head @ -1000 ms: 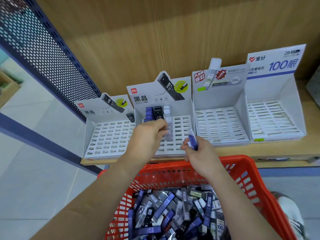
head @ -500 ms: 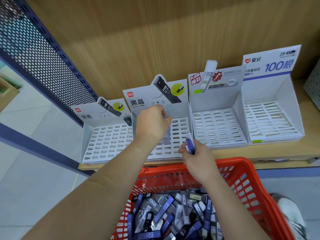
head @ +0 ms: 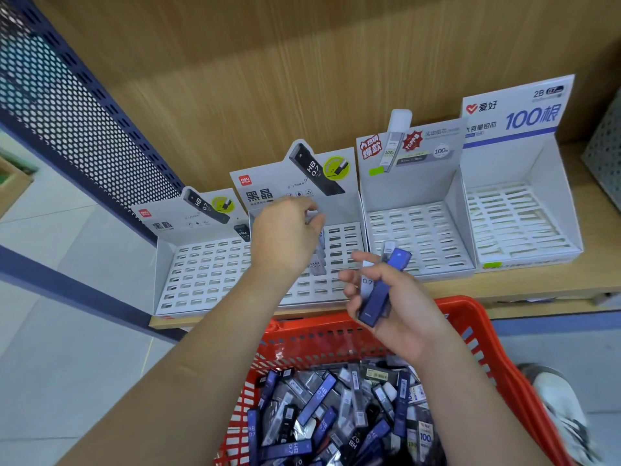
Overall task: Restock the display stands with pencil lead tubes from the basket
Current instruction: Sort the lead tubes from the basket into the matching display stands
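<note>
Left hand [head: 285, 237] is stretched forward over the grey stand [head: 342, 264], back of the hand facing the camera, wrist dropped a bit, fingers curled down and away. A pale tube [head: 317, 260] marked HB 0.7 stands in that stand's slots right under the fingertips. Honestly can't tell if the fingers are pinching it or just touching its top, because the knuckles hide that bit.

Right hand [head: 396, 307] sits lower and nearer the body, just right of the left wrist, palm turned up. It's gripping a blue tube [head: 381, 290] that lies slantwise across the palm, cap end pointing up and away. There's a clear tube [head: 367, 282] marked 0.7 tucked beside it in the same grip. The fingers curl loosely round both.

The red basket [head: 470, 317] is directly under the right hand and both forearms, holding a heap of tubes [head: 329, 415], blue, grey and clear all jumbled.

Left of the left hand is another slotted stand [head: 201, 274] with one dark tube [head: 242, 232] in its back corner. A white stand [head: 416, 237] sits just past the right hand's fingertips, and a far-right stand [head: 517, 223] is beyond that. All of them are on the wooden shelf [head: 537, 287].
</note>
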The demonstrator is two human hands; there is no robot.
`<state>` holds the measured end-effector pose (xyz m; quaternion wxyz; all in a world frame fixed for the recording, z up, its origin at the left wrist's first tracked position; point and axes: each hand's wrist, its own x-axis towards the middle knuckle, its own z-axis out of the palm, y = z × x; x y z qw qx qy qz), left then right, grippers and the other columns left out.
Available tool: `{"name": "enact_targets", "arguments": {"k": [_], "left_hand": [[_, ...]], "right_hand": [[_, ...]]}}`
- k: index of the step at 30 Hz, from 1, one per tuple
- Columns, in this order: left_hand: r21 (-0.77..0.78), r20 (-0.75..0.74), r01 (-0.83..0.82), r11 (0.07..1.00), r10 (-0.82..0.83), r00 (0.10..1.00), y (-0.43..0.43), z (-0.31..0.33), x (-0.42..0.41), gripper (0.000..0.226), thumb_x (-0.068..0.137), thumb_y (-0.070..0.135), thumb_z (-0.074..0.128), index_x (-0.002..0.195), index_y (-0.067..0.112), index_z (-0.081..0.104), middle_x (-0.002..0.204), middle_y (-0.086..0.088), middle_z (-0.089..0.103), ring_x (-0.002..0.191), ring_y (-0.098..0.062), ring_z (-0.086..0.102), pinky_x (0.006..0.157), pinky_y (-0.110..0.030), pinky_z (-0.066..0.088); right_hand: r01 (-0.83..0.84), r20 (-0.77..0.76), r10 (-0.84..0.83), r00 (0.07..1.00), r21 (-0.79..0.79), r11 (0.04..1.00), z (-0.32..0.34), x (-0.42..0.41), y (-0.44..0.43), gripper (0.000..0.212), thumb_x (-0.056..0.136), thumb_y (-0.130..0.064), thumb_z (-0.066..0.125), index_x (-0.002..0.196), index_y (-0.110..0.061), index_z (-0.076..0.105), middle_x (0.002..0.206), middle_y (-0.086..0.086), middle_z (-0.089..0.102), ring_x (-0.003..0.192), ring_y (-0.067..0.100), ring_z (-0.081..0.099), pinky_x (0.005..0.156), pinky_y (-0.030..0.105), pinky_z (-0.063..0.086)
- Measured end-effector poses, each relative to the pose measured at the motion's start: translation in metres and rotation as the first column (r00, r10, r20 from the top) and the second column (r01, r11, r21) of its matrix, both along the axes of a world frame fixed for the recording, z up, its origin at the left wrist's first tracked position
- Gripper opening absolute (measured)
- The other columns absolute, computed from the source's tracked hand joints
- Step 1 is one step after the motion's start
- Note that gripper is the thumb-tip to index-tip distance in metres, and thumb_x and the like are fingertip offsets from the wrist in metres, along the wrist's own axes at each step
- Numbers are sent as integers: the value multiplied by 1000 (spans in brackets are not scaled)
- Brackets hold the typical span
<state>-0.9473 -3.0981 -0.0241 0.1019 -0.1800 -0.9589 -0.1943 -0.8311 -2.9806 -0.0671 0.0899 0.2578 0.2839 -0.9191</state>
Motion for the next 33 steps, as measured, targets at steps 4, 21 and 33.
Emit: {"name": "enact_targets", "arguments": {"k": [4,21,33], "left_hand": [[348,273,-1,937,-101,957,-6,15,46,12,87,30,66,93,24,74,80,11,69,70,-2,58,69,-18,45],[706,559,-336,624,-200,805,-68,36,81,24,74,5,76,94,17,73,72,-1,68,63,-12,63,65,-22,54],[657,646,-353,666,-256,719,-93,37,71,24,83,-12,62,96,9,65,82,-12,72,74,-24,71,69,-24,56]], "right_hand": [[-226,-80,248,966,218,949,12,4,-2,14,94,-18,61,107,-12,60,60,2,46,43,10,37,38,18,28],[-366,-236,445,864,312,877,20,20,-16,30,87,-31,57,104,-7,57,63,9,54,38,5,32,35,15,25],[-218,-162,316,935,442,870,11,13,-26,40,81,-37,63,106,-7,61,67,11,62,43,10,34,39,19,27]]}}
